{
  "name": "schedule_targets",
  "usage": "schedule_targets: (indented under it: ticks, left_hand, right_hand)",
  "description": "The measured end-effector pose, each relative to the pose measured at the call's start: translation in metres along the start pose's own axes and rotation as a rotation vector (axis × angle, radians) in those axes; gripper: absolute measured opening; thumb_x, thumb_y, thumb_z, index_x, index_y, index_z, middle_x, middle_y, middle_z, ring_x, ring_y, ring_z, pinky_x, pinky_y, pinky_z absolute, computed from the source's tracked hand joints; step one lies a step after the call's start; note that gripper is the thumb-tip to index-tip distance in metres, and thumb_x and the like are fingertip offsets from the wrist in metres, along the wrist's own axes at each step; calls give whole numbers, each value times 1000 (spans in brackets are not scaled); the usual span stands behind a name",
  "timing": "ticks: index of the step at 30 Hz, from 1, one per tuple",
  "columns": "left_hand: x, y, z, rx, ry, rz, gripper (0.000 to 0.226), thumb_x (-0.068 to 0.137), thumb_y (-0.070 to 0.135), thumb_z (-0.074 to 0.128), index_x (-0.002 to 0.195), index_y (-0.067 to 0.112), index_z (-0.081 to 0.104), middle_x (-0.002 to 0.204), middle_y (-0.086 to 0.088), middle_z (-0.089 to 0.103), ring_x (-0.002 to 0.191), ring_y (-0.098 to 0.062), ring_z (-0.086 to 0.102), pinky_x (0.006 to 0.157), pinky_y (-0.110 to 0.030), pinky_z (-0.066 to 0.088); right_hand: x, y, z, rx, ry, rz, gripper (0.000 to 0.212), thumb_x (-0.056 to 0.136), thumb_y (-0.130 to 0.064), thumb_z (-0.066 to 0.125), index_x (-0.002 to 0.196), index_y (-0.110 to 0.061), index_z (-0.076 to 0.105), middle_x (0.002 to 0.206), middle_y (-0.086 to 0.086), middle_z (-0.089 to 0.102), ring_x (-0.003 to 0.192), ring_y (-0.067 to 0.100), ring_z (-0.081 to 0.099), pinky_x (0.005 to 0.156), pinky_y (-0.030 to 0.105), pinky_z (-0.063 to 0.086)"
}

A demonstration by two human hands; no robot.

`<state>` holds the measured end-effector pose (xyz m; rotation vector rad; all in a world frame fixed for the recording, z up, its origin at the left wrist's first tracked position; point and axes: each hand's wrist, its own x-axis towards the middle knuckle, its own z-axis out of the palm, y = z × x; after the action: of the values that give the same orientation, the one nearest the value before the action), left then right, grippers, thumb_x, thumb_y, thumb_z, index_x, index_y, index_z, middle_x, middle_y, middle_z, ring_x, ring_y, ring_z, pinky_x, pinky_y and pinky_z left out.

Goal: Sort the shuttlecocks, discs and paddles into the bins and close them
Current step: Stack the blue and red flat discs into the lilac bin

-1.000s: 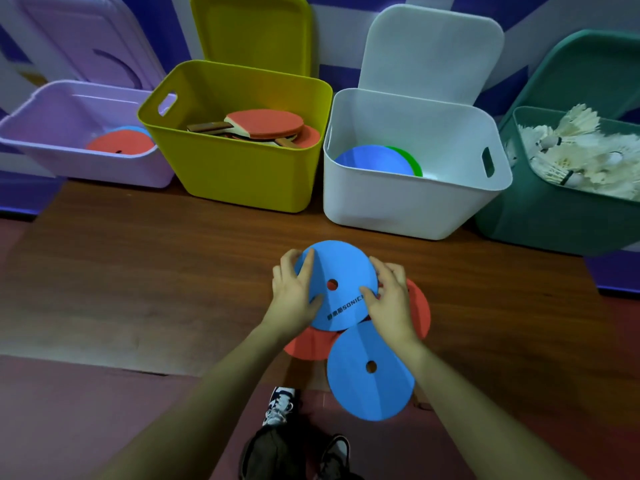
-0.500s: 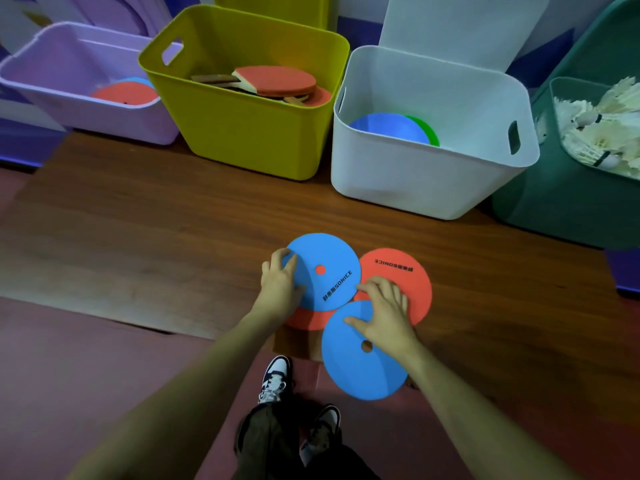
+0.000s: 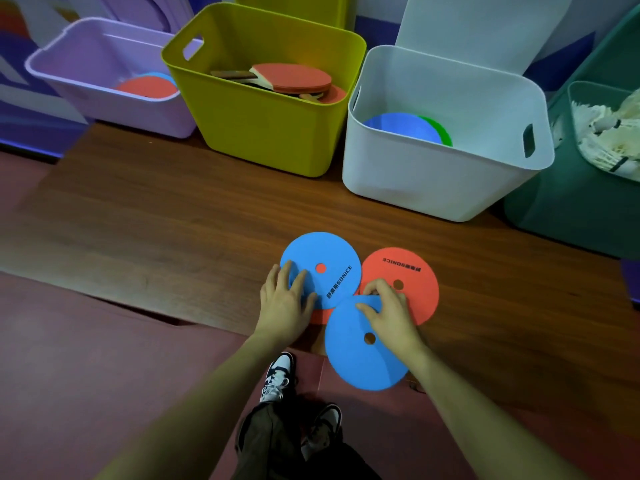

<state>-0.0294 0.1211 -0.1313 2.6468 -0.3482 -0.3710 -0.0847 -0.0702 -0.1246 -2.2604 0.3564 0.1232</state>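
Head view: both hands are low in the middle, on a bunch of flat discs on the wood table (image 3: 138, 216).

L hand (image 3: 284, 299) lies on the blue disc w/ writing (image 3: 325, 268), fingers spread wide and pretty straight, pressing its 8 o'clock side. It holds nothing.

R hand (image 3: 389, 313) sits on the near blue disc (image 3: 363, 358) at its 12 o'clock edge. Fingers are bent, tips on the disc edge. Can't tell if it pinches the disc or just touches it.

A red disc w/ writing (image 3: 412, 271) is at 3 o'clock from the first blue one and goes partly under the near blue disc. One more red disc (image 3: 320, 315) peeks out under the two blue ones.

Bins stand in a row at 12 o'clock, all w/ lids up. From 10 to 2 o'clock:
- purple bin (image 3: 86, 77), red and blue discs inside
- yellow bin (image 3: 263, 126), red paddles (image 3: 294, 79) inside
- white bin (image 3: 433, 181), blue and green discs inside
- green bin (image 3: 568, 209), white shuttlecocks (image 3: 606, 133) inside

Shoes (image 3: 277, 375) show at 6 o'clock, on the floor.
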Motion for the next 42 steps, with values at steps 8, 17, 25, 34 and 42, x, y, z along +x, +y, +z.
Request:
schedule_targets:
  ticks: [8,17,25,34,42]
  left_hand:
    - [8,5,-17,-259,49,67,58,91,31,58,142,15,35,130,-5,45,114,-23,39,95,-33,28]
    - [35,-8,-24,-36,28,-127,61,91,28,52,145,15,26,134,-15,32,117,-32,32,97,-40,30]
    - [11,-23,-15,50,-86,-58,74,94,48,42,150,16,6,158,-5,1,144,-24,3,114,-37,11]
    - [6,-25,-16,44,-62,-77,72,93,46,47,150,22,10,157,-4,6,141,-26,9,112,-40,15]
    - [6,-21,-16,-20,-75,-31,73,94,39,49,150,24,3,155,-13,7,140,-31,8,112,-43,13]
  right_hand:
    - [56,-58,-7,215,238,-48,10,88,-9,61,93,-15,55,99,-2,57,92,10,51,75,6,37]
    - [73,-43,24,-379,-111,60,67,91,-42,53,147,-20,23,155,2,17,142,21,13,112,37,11]
    - [50,-44,39,-296,-91,-25,78,85,-36,64,147,-24,19,153,-4,22,140,16,17,110,31,10]
    - [51,-54,33,-293,-65,95,88,68,-43,79,139,-20,33,131,5,28,124,25,27,105,33,19]
    - [35,-53,18,40,-27,-27,52,85,-5,63,131,-19,43,133,-2,48,126,14,42,93,18,32]
